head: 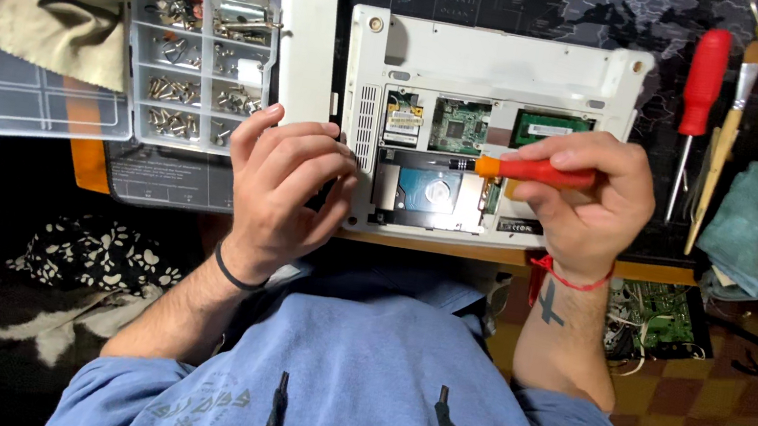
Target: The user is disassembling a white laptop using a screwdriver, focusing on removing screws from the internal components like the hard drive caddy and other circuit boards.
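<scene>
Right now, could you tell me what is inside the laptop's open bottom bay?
In the white laptop bay: a hard drive, a green circuit board and a green memory module. The right hand, holding an orange-handled screwdriver, covers the bay's right part.

A white laptop is laid upside down on the counter, its bay uncovered; an orange-handled screwdriver is gripped in the right hand, tip towards the hard drive; the laptop's left edge is touched by the left hand; a screw organiser is seen beside it.
</scene>
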